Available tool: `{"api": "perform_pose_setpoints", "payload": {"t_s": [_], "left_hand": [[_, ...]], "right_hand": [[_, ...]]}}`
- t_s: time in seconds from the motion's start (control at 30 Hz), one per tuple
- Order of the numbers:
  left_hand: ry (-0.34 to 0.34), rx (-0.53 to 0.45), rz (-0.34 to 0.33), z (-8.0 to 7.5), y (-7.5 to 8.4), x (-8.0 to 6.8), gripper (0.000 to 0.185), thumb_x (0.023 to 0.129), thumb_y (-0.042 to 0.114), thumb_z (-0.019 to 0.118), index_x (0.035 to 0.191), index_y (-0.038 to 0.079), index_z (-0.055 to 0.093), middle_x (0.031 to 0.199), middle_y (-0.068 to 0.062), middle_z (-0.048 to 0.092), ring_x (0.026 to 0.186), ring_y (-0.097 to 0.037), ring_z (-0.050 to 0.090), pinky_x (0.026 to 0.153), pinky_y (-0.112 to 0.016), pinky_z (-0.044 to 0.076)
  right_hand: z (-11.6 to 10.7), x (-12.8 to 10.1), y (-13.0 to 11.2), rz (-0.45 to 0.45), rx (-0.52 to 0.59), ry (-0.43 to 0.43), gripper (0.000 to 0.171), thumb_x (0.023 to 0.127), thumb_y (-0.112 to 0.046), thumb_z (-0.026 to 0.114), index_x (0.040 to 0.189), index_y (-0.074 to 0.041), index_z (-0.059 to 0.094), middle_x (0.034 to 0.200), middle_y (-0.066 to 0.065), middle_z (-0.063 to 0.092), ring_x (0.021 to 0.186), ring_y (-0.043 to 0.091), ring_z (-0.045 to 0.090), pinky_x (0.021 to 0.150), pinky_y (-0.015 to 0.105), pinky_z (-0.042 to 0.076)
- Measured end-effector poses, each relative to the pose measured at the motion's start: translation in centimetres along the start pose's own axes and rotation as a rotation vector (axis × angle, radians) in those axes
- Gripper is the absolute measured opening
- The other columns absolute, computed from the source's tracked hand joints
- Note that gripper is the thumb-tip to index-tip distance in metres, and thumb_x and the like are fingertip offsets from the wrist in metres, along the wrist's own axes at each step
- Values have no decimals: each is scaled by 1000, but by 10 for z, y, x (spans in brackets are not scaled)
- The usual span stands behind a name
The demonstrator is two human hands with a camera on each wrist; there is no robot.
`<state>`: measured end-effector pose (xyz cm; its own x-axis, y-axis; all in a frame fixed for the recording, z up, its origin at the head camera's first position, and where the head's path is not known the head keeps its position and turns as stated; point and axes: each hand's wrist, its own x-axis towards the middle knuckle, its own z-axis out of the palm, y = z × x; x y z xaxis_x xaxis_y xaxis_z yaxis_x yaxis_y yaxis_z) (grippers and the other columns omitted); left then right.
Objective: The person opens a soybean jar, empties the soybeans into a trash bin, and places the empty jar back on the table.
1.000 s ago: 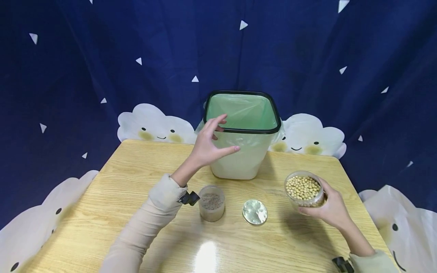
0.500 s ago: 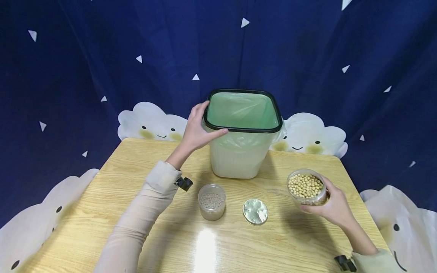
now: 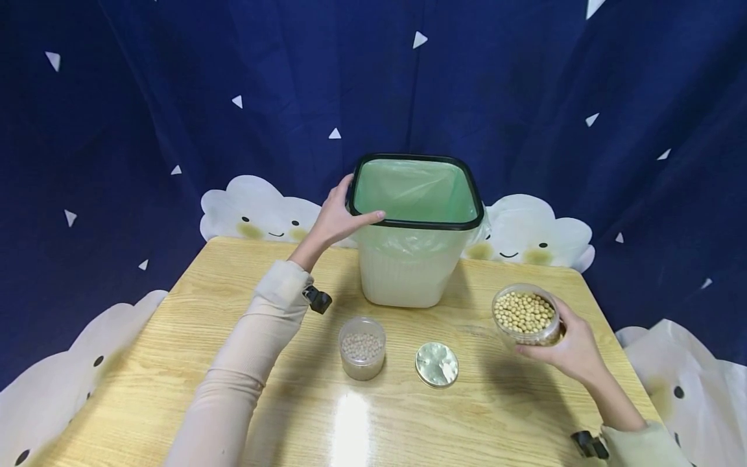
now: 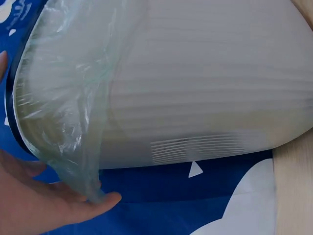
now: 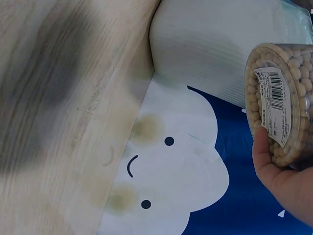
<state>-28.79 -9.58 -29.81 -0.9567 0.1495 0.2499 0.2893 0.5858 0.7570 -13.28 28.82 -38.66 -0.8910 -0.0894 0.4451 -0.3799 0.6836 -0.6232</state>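
At the left corner of a pale trash bin [image 3: 403,272] with a black rim and green liner bag, my left hand [image 3: 335,217] holds the rim, thumb along the front. In the left wrist view, the fingers of the left hand [image 4: 39,205] are at the overhanging liner [image 4: 73,98]. My right hand [image 3: 574,344] grips a clear plastic jar of soybeans [image 3: 524,312], lidless and raised over the table's right side. The right wrist view shows its labelled bottom [image 5: 276,103], with a finger across the edge.
A second clear jar [image 3: 362,350], with small pinkish-beige beads or beans inside, stands on the wooden table [image 3: 233,311]. Right of it lies a round silvery lid [image 3: 436,364]. A dark blue curtain [image 3: 262,65] with white clouds hangs behind the bin.
My left hand has moved left and back from in front of the bin onto its left rim. The right hand has raised the soybean jar slightly.
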Motion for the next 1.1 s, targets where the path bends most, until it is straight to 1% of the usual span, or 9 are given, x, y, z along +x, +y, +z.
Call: {"api": "perform_pose_setpoints", "payload": {"t_s": [0.07,0.1,0.17,0.27,0.37,0.53,0.63,0.83,1.1], "left_hand": [[-27,-19,-21,1,-1,1,100,70,48,72,146,17,15,146,-12,21,132,-27,22,104,-45,25],[-38,-30,-32,1,-1,1,101,70,47,72,146,16,14,146,-12,21,132,-27,21,104,-45,25],[-51,-54,-46,2,-2,1,101,70,46,73,147,16,14,147,-13,20,133,-27,21,104,-44,25],[-53,-95,-59,4,-4,1,101,70,44,74,146,16,14,147,-11,20,133,-26,21,104,-44,25],[-40,-125,-57,6,-5,2,100,70,42,75,146,16,15,147,-10,21,133,-24,21,104,-43,24],[-28,-148,-55,8,-5,3,100,69,41,76,146,17,16,147,-9,21,133,-23,22,104,-42,24],[-31,-163,-64,8,-6,3,101,69,42,75,146,18,15,148,-9,20,133,-23,20,105,-42,23],[-30,-194,-67,12,-6,2,102,68,42,76,146,18,15,148,-9,20,133,-23,20,105,-43,23],[-1,-189,-53,13,-8,2,100,69,42,75,146,16,16,148,-8,20,133,-23,21,105,-42,23]], "right_hand": [[-1,3,-1,-6,2,4,93,45,-6,88,128,-1,47,109,20,57,93,-15,40,73,5,33],[-1,4,-1,-9,4,8,93,45,-5,88,128,-1,47,109,16,57,93,-14,40,73,5,33],[-2,7,-2,-17,8,21,92,45,-4,88,128,-3,48,109,2,56,93,-13,42,73,5,34],[-4,13,-4,-32,25,35,91,45,-2,88,128,-4,49,108,-19,50,94,-12,43,73,6,35],[-8,20,-7,-39,60,37,93,45,1,87,130,-4,47,109,-29,44,96,-11,43,75,6,34],[-18,34,-14,-39,106,56,91,47,7,84,129,1,46,109,-27,46,97,-9,45,77,5,33],[-22,44,-20,-40,105,64,89,47,8,84,128,3,46,108,-26,47,96,-8,45,77,5,33],[-34,66,-31,-35,65,71,90,48,4,85,129,-2,48,107,-24,47,96,-7,44,76,7,33],[-47,101,-49,-30,128,101,85,51,9,83,128,-6,50,107,-17,52,97,2,47,78,10,34]]}}
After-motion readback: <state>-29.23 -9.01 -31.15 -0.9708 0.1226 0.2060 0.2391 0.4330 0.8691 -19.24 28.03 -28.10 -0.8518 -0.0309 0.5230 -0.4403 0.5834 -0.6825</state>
